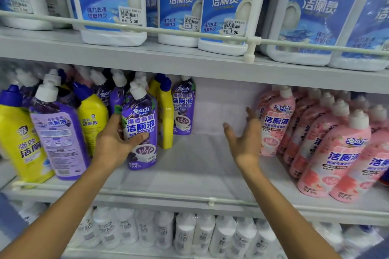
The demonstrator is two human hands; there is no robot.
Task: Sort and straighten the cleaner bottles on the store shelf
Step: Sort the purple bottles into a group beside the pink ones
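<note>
My left hand [114, 143] grips a purple cleaner bottle [141, 130] with a white cap, standing upright on the middle shelf [189, 174]. To its left stand a purple bottle turned back-side out [60, 139] and yellow bottles [19, 143] with blue caps. Behind it are another yellow bottle [165, 115] and a purple bottle [183, 109]. My right hand [245, 136] is open, fingers spread, in the bare gap of the shelf, just left of the pink bottles [275, 124]. It holds nothing.
Pink bottles [336, 153] fill the right of the middle shelf in rows. Large white-and-blue bottles [227, 6] stand on the upper shelf behind a rail [168, 31]. White bottles [189, 235] line the lower shelf. A low rail [210, 200] runs along the middle shelf's front edge.
</note>
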